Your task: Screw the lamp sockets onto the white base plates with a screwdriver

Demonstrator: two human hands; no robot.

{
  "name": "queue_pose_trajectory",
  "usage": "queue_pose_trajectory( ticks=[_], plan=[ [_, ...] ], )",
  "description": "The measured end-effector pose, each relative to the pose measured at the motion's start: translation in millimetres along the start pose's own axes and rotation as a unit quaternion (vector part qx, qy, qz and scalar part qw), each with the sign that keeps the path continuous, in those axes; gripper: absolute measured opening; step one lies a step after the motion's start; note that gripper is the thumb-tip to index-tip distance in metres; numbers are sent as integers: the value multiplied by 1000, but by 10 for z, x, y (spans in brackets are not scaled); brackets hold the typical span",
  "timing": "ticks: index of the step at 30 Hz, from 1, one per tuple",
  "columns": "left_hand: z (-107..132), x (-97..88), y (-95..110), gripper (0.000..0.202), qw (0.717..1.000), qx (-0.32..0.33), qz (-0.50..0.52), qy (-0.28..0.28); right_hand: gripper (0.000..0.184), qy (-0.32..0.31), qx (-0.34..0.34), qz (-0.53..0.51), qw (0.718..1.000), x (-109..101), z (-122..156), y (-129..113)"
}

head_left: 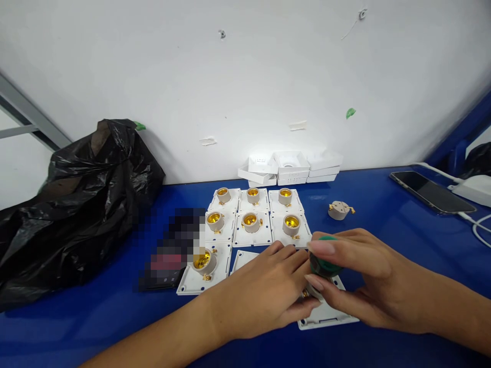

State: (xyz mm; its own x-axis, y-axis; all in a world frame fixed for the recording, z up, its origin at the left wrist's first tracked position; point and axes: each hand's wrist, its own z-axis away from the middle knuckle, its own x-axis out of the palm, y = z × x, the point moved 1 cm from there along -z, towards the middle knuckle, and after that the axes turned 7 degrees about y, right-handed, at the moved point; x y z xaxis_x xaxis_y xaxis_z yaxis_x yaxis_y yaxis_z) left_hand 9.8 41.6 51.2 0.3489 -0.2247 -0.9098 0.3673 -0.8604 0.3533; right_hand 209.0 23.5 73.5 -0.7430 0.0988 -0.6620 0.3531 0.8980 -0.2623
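Note:
My right hand [360, 276] is closed around a green-handled tool [324, 260], probably a screwdriver, held upright over a white square socket plate [330, 314] on the blue table. My left hand [268, 291] lies on that plate, its fingers pressed against a brass-coloured part beneath the tool tip. What exactly the left fingers pinch is hidden. Behind the hands, several white plates with beige lamp sockets [251, 222] lie in rows.
A loose beige socket [339, 210] lies right of the rows. Stacked white plates [291, 168] stand at the wall. A black plastic bag [76, 204] fills the left. A phone [431, 191] and white cables [479, 225] lie at the right edge. A blurred dark object [172, 255] sits left of the plates.

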Motion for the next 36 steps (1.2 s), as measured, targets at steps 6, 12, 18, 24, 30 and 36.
queue_pose_trajectory(
  ticks=[6, 12, 18, 24, 30, 36],
  plan=[
    [-6, 4, -5, 17, 1000, 4, -16, 8, 59, -3, 10, -1, 1000, 4, 17, 0],
    [25, 8, 12, 20, 999, -1, -30, 10, 73, -15, -6, 0, 1000, 10, 21, 1],
    [42, 7, 46, 24, 999, -6, -30, 13, 77, -15, -10, 15, 1000, 5, 28, -7],
    [30, 11, 23, 30, 1000, -9, -21, 6, 59, -7, -23, 8, 1000, 2, -10, -29],
    [53, 43, 22, 35, 999, 15, -40, 8, 59, -26, -21, 1, 999, -7, -28, -37],
    [51, -18, 72, 30, 998, -3, -64, 16, 44, -48, -43, 35, 997, -29, -81, -84]
  ],
)
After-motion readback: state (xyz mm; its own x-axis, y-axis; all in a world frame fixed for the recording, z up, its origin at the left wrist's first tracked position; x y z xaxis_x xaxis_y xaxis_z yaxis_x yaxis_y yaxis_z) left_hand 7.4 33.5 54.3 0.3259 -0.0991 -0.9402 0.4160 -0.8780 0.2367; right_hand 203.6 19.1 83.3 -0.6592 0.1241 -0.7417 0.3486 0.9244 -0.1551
